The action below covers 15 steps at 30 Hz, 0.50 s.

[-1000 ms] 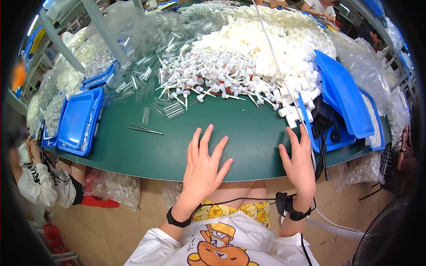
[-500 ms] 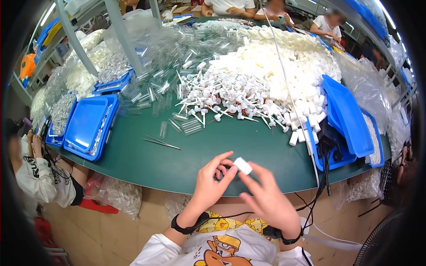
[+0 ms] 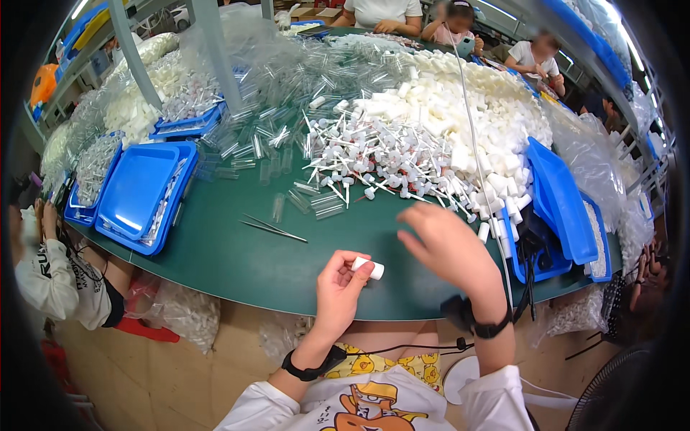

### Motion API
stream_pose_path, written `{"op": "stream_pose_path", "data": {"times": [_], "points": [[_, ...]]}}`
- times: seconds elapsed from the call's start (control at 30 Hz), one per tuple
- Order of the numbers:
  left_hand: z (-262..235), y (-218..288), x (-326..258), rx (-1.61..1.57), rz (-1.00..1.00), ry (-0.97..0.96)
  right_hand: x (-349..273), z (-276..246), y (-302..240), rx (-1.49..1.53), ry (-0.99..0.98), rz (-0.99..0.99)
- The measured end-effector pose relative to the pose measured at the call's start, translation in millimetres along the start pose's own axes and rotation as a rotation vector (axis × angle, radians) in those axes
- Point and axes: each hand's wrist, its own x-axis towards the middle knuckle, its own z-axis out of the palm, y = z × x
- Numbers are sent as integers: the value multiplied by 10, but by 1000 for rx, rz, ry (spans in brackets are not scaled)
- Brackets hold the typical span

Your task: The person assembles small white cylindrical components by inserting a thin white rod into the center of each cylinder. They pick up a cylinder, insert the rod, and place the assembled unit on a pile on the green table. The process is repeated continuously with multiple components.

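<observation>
My left hand (image 3: 339,287) is closed on a small white plastic cylinder (image 3: 370,269), pinched between thumb and fingers above the green table. My right hand (image 3: 447,246), a little blurred, hovers near the front of a pile of white stick-shaped parts with round pale heads (image 3: 388,154). Its thumb stands apart from its fingers, and nothing shows between them. Left of my hands, a pair of metal tweezers (image 3: 273,228) lies on the table beside a few clear tubes (image 3: 327,207).
A large heap of white cylinders (image 3: 460,100) spreads behind the stick parts. Many clear tubes (image 3: 316,75) are heaped at back left. Blue trays stand at left (image 3: 136,190) and right (image 3: 560,197). A white cable (image 3: 478,158) crosses the pile. Co-workers (image 3: 384,14) sit across the table.
My right hand has let go of the white cylinder and moved away and forward toward the stick parts. The left hand keeps the cylinder. The whole view has shifted slightly.
</observation>
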Motion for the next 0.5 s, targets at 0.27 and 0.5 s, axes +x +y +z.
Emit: {"op": "stream_pose_path", "data": {"times": [0.27, 0.5], "points": [[-13, -10, 57, -116, 44, -16, 657, 635, 224, -303, 12, -17], [-36, -45, 52, -112, 5, -17, 729, 677, 269, -284, 93, -159]]}}
